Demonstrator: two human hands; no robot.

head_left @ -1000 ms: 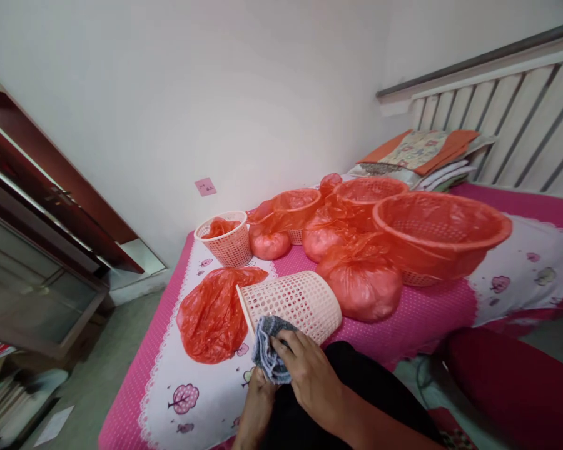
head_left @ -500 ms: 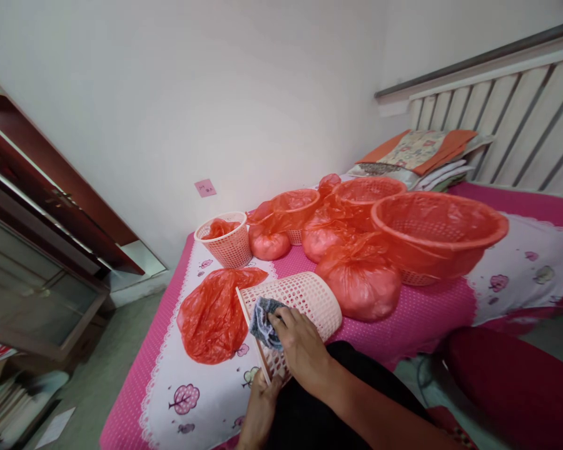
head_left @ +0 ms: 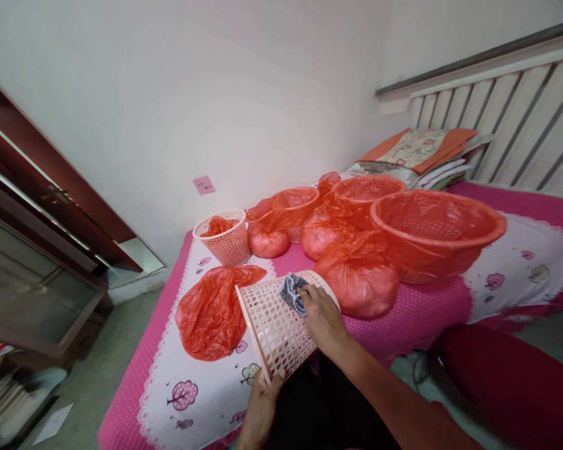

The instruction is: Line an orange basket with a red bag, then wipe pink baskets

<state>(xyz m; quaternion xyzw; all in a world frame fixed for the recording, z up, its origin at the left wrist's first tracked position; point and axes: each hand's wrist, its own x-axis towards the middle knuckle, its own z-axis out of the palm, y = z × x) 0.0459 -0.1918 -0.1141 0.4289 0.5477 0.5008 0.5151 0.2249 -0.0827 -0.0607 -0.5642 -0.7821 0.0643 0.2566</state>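
Observation:
A pale pink perforated plastic basket (head_left: 276,325) lies on its side, its rim facing left. My left hand (head_left: 265,397) grips that rim at the lower edge, fingers closed round it. Bunched in my right hand (head_left: 326,319) is a grey-blue cloth (head_left: 293,294), pressed against the basket's upper side near its base. Just left of the rim rests a crumpled red plastic bag (head_left: 218,312). Close to the basket's base, on the right, sits a full, knotted red bag (head_left: 361,281).
Behind stand another pink basket (head_left: 225,244) with red plastic inside and several red-lined baskets, the largest being an oval one (head_left: 438,250). Folded textiles (head_left: 417,153) are piled near the radiator (head_left: 507,125). A dark red stool seat (head_left: 511,381) is at the lower right.
My right hand has slid the cloth from near the rim rightward and up along the basket's side towards its base. My left hand keeps its hold on the rim.

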